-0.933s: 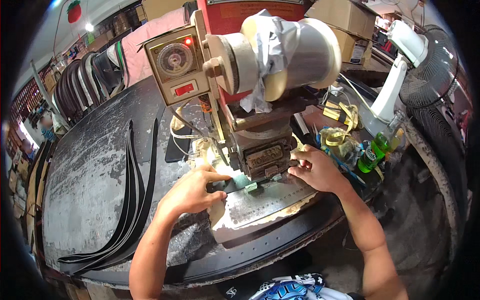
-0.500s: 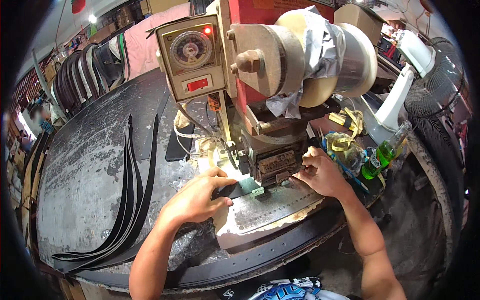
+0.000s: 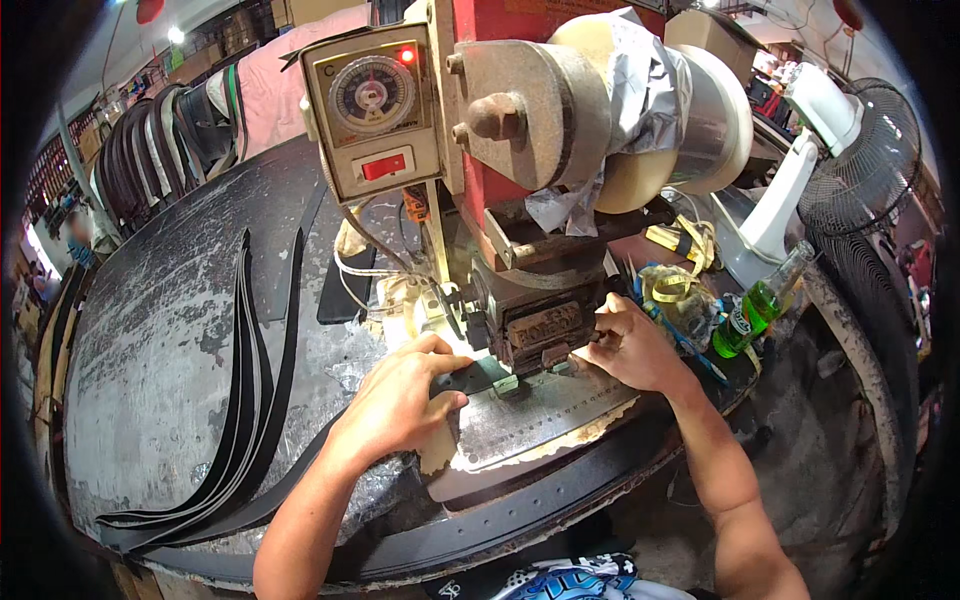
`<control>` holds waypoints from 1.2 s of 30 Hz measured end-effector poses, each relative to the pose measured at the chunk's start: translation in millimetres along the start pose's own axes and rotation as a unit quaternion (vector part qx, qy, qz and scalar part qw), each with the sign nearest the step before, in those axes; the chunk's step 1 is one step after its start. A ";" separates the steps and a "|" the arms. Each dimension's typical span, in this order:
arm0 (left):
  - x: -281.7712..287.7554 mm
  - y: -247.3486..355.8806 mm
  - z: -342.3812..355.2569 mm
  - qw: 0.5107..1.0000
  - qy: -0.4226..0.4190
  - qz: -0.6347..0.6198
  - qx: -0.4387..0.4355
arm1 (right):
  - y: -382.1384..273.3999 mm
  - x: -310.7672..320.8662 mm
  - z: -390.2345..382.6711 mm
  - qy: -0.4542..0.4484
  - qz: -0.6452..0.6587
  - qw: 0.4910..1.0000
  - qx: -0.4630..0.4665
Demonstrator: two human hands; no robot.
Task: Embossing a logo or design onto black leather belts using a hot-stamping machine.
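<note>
Left grip: the left hand (image 3: 400, 400) presses down flat on a dark leather strap (image 3: 478, 375), thumb and fingers pinching its near end against the plate.
Right grip: the right hand (image 3: 630, 345) is curled narrow at the other side of the press head, fingertips on the strap end just under the die; whether it truly pinches the strap cannot be told.
Strap: it lies flat across the perforated metal plate (image 3: 560, 410), running under the embossing die (image 3: 545, 325), between the two hands.
Press: a heavy stamping machine (image 3: 540, 200) stands right behind the strap, red frame, worn round housing, silver tape wrapped about its top.
Control box: a beige timer box (image 3: 375, 110) with a round dial, a red lamp lit and a red switch sits to the left of the machine.
Counter: a round, scuffed dark counter (image 3: 170, 320) carries it all.
Loose straps: several long black straps (image 3: 245, 380) lie in a curve on the left of the counter, well apart from the plate.
Right side: a green bottle (image 3: 760, 305) leans near the right hand, a white fan (image 3: 860, 170) beyond it.
</note>
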State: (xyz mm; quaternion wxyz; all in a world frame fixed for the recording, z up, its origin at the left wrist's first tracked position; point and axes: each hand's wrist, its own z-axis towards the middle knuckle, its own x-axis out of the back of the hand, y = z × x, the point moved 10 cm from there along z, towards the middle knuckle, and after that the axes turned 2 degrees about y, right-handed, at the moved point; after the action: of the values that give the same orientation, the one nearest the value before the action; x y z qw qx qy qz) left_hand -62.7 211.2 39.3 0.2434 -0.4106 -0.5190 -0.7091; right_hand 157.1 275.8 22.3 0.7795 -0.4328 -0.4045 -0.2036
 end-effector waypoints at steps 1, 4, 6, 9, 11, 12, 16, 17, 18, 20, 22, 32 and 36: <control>-0.2 1.3 0.6 1.000 0.000 -0.002 -0.004 | -2.6 3.0 -1.8 0.012 -0.002 1.000 0.007; -0.9 2.1 1.4 1.000 -0.003 -0.003 -0.009 | -7.4 7.1 -3.4 0.036 -0.001 0.999 0.026; -1.2 1.3 1.6 1.000 -0.007 -0.005 -0.010 | -10.0 7.4 -3.4 0.047 -0.001 0.998 0.037; -0.3 1.7 1.8 1.000 -0.007 -0.002 -0.010 | -16.6 14.3 -4.4 0.081 0.013 0.995 0.064; 0.0 1.9 2.1 1.000 -0.007 -0.001 -0.007 | -4.5 4.8 -0.8 0.009 0.012 1.000 -0.016; 0.3 1.5 2.5 1.000 -0.007 -0.001 -0.007 | -4.0 4.4 -0.8 0.009 0.012 1.000 -0.016; -0.9 0.7 4.0 1.000 -0.012 0.004 -0.019 | -1.4 4.7 -0.8 0.015 0.012 1.000 -0.013; -1.0 0.7 4.0 1.000 -0.013 0.005 -0.021 | -2.1 5.3 -0.7 0.016 0.014 1.000 -0.010; -1.2 0.2 4.1 1.000 -0.012 0.005 -0.020 | -2.9 5.2 -0.5 0.015 0.014 1.000 -0.010; -1.3 -0.1 4.1 1.000 -0.011 0.004 -0.018 | -3.2 4.1 -0.1 0.009 0.017 1.000 -0.019; -1.6 0.4 4.4 1.000 -0.012 0.003 -0.016 | -3.6 6.0 -1.3 0.022 0.023 0.999 -0.015; 1.1 4.5 3.0 1.000 -0.013 -0.014 -0.004 | -13.4 10.2 -4.0 0.042 -0.018 0.998 0.030; 1.3 4.9 3.6 1.000 -0.007 -0.008 -0.015 | -11.1 7.0 -3.2 0.031 -0.025 0.999 0.030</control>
State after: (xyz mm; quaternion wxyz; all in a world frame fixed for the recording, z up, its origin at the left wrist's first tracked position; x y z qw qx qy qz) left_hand -58.4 212.9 43.5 0.2276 -0.4150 -0.5135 -0.7157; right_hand 155.3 267.2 32.7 0.7990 -0.3923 -0.3968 -0.2242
